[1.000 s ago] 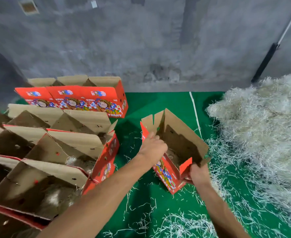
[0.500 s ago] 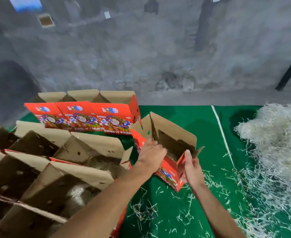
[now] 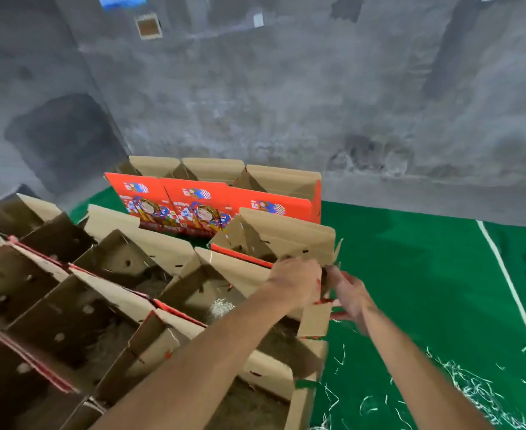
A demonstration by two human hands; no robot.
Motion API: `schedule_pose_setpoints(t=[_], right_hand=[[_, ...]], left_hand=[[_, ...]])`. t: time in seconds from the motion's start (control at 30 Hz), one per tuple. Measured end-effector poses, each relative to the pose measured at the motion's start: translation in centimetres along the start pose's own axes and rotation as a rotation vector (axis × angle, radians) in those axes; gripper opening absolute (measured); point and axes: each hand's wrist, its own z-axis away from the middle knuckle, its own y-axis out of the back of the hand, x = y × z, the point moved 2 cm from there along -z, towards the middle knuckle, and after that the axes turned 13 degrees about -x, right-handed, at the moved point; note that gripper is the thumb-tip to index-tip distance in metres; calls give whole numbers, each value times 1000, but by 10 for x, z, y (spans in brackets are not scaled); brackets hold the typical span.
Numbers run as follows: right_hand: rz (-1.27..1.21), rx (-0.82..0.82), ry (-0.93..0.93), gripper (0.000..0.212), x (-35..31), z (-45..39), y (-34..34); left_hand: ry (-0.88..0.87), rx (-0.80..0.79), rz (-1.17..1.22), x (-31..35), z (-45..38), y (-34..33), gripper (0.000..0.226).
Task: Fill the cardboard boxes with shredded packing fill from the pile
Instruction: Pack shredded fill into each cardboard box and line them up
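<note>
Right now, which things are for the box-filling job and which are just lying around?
For the job:
- left hand and right hand, both on the box being placed
- open boxes in rows
- loose shreds

Just there:
- green mat
- grey wall

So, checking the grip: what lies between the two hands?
The near corner of the cardboard box, in the head view: the left hand grips its rim, the right hand, blurred, meets its other side.

Packing/warehouse area: bare grey concrete wall (image 3: 286,103), green floor mat (image 3: 410,290), rows of open printed fruit cartons (image 3: 212,200), shredded fill scraps (image 3: 473,389) on floor.
</note>
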Motion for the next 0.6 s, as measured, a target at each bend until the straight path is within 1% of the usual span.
schedule_pose_setpoints(t=[0.13,0.2,0.27,0.3,0.37,0.4,0.43,0.47,0.5,0.53,0.57,0.6], right_hand=[[166,-95,-37,28,-16,-32,-35],[231,-177,-75,20,-26,-49,-47],[312,-241,-171,18,-41,-64,-60],[370,-261,-249,25,-50,-68,-67],[577,-274,-380,48,-60,-82,-78],[645,-291,-348,55,-62,-90,-82],[641,-326,-245,54,-65,-98,-89],[582,-341,-112,47,-67,-105,-94],[474,-324,-13,40,-68,-109,-96],[371,-270,57,33,-68,-112,-95],[333,-180,152,26,-70,-114,-91],[400,-65,269,23,-75,-115,-83]], left_hand=[[84,-95,201,-44,0,12,31],[112,-114,255,-61,-7,16,26],[117,-98,268,-77,-13,17,20],[119,-80,278,-85,-15,17,19],[160,-21,316,-97,-20,17,23],[196,21,331,-101,-21,18,29],[226,71,343,-106,-22,20,32],[234,127,358,-109,-25,22,32],[225,176,381,-112,-27,24,30],[210,215,404,-115,-29,26,28],[194,244,418,-117,-31,28,26],[176,260,419,-118,-35,31,24]])
